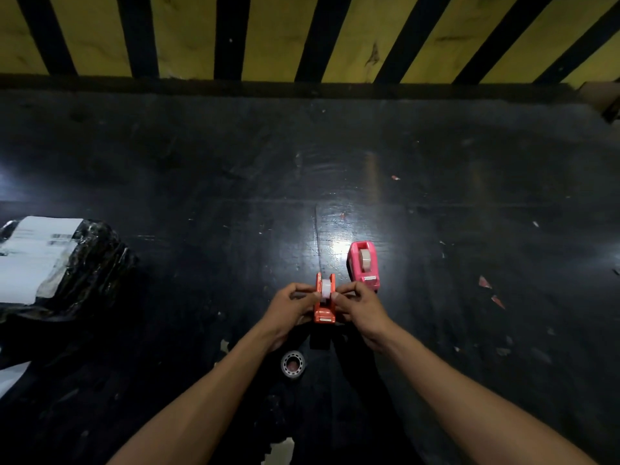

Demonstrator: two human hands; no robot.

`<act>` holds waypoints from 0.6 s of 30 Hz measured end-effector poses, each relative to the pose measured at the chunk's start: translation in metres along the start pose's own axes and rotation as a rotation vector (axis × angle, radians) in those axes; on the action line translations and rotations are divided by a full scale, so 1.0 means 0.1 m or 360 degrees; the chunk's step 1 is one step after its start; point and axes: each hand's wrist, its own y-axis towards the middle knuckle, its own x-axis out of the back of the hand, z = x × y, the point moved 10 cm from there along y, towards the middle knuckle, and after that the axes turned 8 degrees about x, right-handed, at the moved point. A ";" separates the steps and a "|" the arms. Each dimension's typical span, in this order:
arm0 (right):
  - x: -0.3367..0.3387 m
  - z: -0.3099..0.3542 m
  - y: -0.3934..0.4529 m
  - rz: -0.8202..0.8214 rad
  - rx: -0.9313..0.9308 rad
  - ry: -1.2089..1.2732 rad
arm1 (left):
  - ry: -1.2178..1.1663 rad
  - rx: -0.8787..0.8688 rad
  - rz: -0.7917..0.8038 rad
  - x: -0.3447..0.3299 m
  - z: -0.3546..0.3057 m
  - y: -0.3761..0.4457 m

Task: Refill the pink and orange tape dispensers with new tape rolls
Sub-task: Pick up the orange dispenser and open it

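The orange tape dispenser (324, 312) sits between my two hands near the middle of the dark table, with a white tape roll (326, 288) standing in its slot. My left hand (291, 305) pinches the dispenser's left side at the roll. On the other side my right hand (360, 305) pinches at the roll too. The pink tape dispenser (364, 265) stands just behind and to the right, apart from my hands, with a tan roll in it. A tape roll with a dark hub (293, 363) lies flat on the table below my left wrist.
A black plastic-wrapped parcel with white labels (50, 263) lies at the left edge. The glossy black table (436, 196) ends at a far edge by a yellow-and-black striped floor (268, 35). Small red scraps (484, 282) lie to the right.
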 end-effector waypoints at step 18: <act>0.17 -0.05 -0.27 -0.0004 -0.0147 0.0270 | 0.1234 -0.0401 -0.0790 0.51 -0.28 -0.15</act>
